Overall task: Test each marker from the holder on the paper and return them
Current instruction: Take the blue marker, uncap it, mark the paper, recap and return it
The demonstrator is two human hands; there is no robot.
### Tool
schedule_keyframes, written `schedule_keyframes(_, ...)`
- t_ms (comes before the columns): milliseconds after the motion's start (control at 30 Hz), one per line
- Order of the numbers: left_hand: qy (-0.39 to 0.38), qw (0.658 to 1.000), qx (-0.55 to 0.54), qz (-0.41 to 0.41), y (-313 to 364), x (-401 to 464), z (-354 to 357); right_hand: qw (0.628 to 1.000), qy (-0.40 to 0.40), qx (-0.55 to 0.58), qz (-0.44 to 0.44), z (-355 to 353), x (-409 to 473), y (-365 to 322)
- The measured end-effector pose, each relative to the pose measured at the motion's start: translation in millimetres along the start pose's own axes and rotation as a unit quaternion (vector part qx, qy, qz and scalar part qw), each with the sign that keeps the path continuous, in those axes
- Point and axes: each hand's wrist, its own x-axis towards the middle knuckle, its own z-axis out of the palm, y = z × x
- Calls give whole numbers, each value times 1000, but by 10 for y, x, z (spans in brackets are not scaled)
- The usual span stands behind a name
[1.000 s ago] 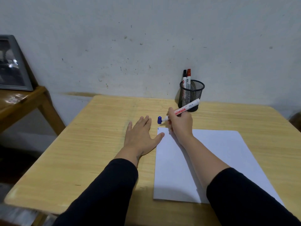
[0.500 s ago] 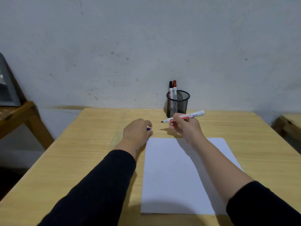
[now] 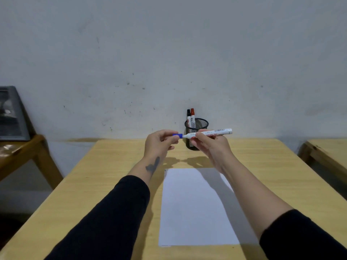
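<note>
now both hands are raised, blue cap (image 3: 177, 135) meeting the marker (image 3: 210, 133) tip.

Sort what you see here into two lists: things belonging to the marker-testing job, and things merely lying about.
Belongs to the job:
white-barrelled marker in right hand
blue cap in left hand
black mesh holder
black-capped marker
red-capped marker
white paper sheet

Lying about:
grey framed picture
wooden side table
</note>
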Motion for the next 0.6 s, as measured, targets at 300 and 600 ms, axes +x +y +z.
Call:
schedule_keyframes(300, -39, 998, 45, 18, 115, -198, 90, 999, -28, 27, 6, 11, -179, -41)
schedule_keyframes(600, -30, 991, 127, 20, 29, -282, 63, 998, -43, -8, 35, -7, -185, 40)
